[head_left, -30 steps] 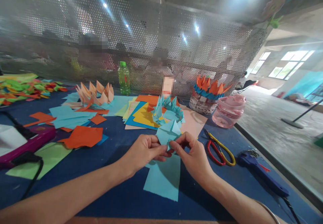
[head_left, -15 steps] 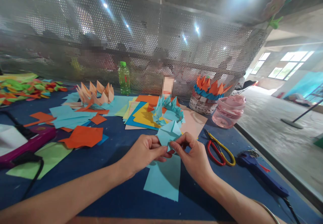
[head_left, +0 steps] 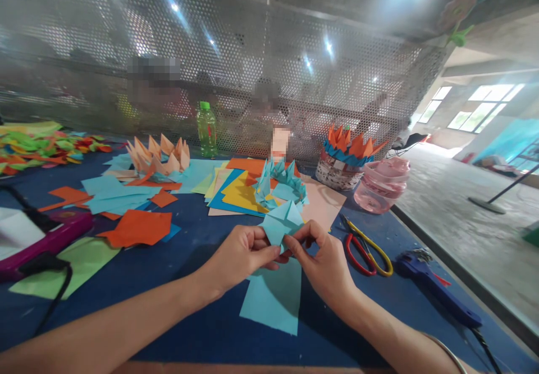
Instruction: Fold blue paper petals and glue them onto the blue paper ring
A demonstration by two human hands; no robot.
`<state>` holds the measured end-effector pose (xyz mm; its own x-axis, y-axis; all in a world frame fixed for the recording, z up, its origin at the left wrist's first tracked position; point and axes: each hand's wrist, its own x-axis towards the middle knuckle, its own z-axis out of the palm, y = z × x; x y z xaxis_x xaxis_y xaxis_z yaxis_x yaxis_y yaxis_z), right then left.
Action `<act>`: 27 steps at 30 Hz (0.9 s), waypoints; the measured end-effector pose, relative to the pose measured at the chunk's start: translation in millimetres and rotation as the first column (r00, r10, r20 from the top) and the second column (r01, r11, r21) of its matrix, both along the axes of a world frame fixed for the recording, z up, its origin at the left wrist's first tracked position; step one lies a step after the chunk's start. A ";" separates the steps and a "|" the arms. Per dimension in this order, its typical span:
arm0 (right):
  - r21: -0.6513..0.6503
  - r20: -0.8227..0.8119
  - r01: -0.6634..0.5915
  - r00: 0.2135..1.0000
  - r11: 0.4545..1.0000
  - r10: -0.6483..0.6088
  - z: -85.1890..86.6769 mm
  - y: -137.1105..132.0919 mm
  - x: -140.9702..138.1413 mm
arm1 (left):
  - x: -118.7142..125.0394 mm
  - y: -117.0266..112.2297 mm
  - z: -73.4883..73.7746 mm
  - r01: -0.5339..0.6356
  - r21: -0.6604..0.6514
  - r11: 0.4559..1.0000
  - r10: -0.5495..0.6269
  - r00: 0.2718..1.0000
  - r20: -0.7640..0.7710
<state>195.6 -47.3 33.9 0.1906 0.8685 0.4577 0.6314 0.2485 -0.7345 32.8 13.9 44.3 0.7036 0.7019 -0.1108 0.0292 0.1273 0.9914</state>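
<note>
A folded light-blue paper piece with pointed tips is held up just above the blue table. My left hand pinches its lower left edge. My right hand pinches its lower right corner, fingers curled tight. Beneath both hands lies a flat light-blue paper sheet. Behind the held piece sits a ring of joined light-blue folded points on a stack of yellow, blue and orange sheets.
Red and yellow scissors and a blue glue gun lie to the right. A pink jar, a basket with an orange paper crown, a green bottle, loose coloured sheets and a purple device surround the work spot.
The hands have barely shifted; my fingers have adjusted their pinch slightly on the folded blue piece, which stays in place.
</note>
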 end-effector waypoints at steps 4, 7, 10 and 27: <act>0.019 0.032 0.003 0.999 1.000 -0.004 -1.0 -0.4 0.4 | 0.6 -0.4 0.5 -0.012 -0.002 1.000 0.012 1.000 0.003; 0.027 0.034 -0.006 0.999 1.000 0.006 -0.9 -0.8 -0.8 | 1.7 0.0 -1.6 -0.047 -0.005 0.999 0.047 0.999 -0.018; 0.024 0.022 -0.016 1.000 1.000 0.016 -0.4 -1.1 -2.3 | 2.5 0.2 -3.5 -0.060 -0.028 0.998 0.059 0.998 -0.023; 0.026 -0.075 0.034 0.997 0.999 -0.032 -1.8 -0.6 -5.0 | 2.9 0.9 -1.6 -0.095 -0.068 0.993 0.094 0.995 -0.014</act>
<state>190.7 -47.9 32.1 0.2537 0.8485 0.4644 0.5835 0.2487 -0.7731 35.7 14.8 42.7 0.6329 0.7556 -0.1687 0.0247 0.1981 0.9799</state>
